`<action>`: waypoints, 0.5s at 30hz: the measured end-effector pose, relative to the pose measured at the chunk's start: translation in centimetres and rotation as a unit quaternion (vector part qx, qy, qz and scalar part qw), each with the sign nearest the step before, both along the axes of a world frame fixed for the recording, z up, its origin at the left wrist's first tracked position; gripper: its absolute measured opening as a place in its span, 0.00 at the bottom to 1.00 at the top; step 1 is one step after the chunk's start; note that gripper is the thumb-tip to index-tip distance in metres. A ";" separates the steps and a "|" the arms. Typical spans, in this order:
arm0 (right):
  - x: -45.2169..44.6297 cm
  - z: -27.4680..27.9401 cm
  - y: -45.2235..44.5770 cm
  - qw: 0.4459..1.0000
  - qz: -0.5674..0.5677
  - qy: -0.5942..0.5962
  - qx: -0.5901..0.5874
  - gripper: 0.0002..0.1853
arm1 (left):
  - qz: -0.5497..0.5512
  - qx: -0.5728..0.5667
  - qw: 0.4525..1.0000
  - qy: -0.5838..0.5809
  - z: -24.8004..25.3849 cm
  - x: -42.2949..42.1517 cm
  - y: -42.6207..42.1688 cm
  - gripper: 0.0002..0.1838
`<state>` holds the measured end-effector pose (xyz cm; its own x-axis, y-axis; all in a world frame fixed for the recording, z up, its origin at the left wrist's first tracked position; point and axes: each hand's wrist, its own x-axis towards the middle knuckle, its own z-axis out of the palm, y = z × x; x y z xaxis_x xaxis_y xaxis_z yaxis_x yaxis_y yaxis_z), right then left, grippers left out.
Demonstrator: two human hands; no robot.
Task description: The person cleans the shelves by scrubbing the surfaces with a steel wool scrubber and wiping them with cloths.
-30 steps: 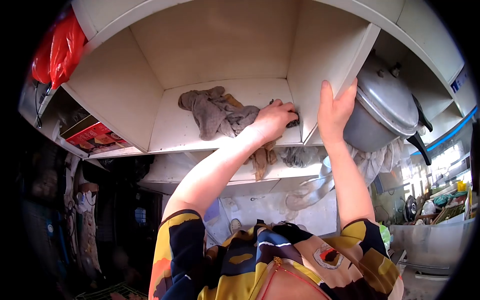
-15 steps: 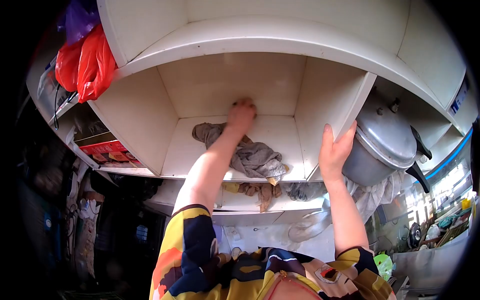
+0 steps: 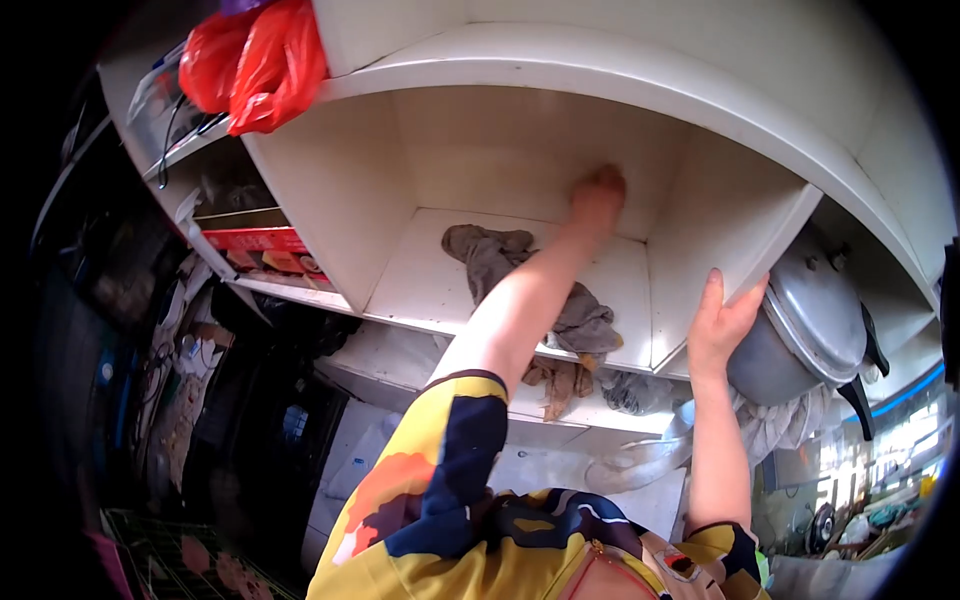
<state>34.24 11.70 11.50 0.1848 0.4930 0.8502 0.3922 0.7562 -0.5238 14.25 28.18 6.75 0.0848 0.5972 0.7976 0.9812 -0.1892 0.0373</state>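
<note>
My left hand (image 3: 598, 198) reaches deep into an open white cabinet compartment (image 3: 400, 275), up against its back wall. Its fingers look curled closed, slightly blurred, and whatever they may hold is hidden. Below my left forearm a crumpled grey-brown cloth (image 3: 485, 255) lies on the compartment floor, partly covered by the arm. My right hand (image 3: 718, 325) grips the front edge of the upright divider (image 3: 775, 245), with the thumb on the compartment side and the fingers on the other.
Right of the divider sits a metal pressure cooker (image 3: 800, 330) with black handles. Red plastic bags (image 3: 270, 70) hang at upper left, above a red box (image 3: 262, 250). On the lower shelf lie a brown rag (image 3: 562, 385) and a crumpled clear plastic bag (image 3: 635, 392).
My left hand has moved rightward along the back wall, toward the compartment's right corner. The view has shifted and tilted. My right hand stays on the divider, and the cloth remains on the floor.
</note>
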 end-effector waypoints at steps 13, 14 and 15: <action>-0.2 0.2 -0.4 1.000 -0.011 -0.004 -0.020 0.25 | 0.184 0.129 0.959 0.172 3.5 -21.7 -7.8 0.04; -0.2 0.2 -0.4 1.000 -0.009 -0.003 -0.019 0.25 | 0.185 0.131 0.959 0.173 4.1 -23.2 -8.7 0.04; -0.1 0.1 -0.3 1.000 -0.014 -0.007 -0.019 0.25 | 0.225 0.095 0.956 0.164 4.7 -24.3 -9.7 0.05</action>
